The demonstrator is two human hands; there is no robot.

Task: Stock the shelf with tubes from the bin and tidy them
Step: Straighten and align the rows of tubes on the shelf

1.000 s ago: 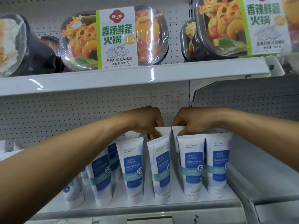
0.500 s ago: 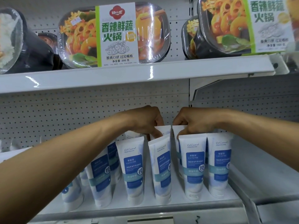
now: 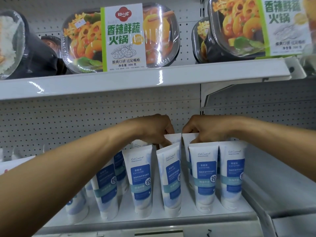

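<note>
Reaching over the front row, I have both hands at the back of the shelf (image 3: 188, 217). My left hand (image 3: 153, 130) has its fingers curled down and pinches the flat top edge of the left back tube (image 3: 173, 139). My right hand (image 3: 206, 130) does the same on the right back tube (image 3: 187, 142), fingers folded over its crimped top. The two pinched tops sit side by side, almost touching. The two hands are close together, knuckles facing each other with a narrow gap between them. Both back tubes stand behind the front tubes (image 3: 204, 177), so I see only their upper ends; how they sit on the shelf is hidden.

The front tubes are white with blue labels and stand cap down along the shelf's front lip. The two on the right are upright and just beside each other. The middle tube (image 3: 171, 182) is turned a little and leans slightly left. Further left, more tubes stand in a slanted line running back under my left forearm, which hides part of them.

Behind everything is a grey pegboard (image 3: 68, 120). Above, the upper shelf (image 3: 136, 82) carries hotpot boxes (image 3: 123, 38) wrapped in film with green-lettered sleeves, and a rice bowl (image 3: 10, 41) at the far left edge.
</note>
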